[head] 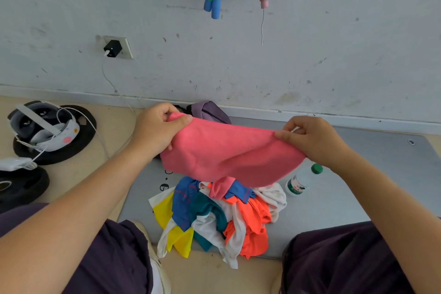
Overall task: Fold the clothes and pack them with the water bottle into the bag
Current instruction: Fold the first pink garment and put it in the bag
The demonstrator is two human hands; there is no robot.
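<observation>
Mid-frame, left hand point(158, 126) and right hand point(307, 137) each pinch the pink garment point(226, 153), unfolded; clothes pile point(214, 217) unfolded, water bottle point(301, 181) unpacked, bag point(211, 111) upper centre.

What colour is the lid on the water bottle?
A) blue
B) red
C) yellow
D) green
D: the water bottle standing on the grey mat, just below the right hand, has a green cap on top.
</observation>
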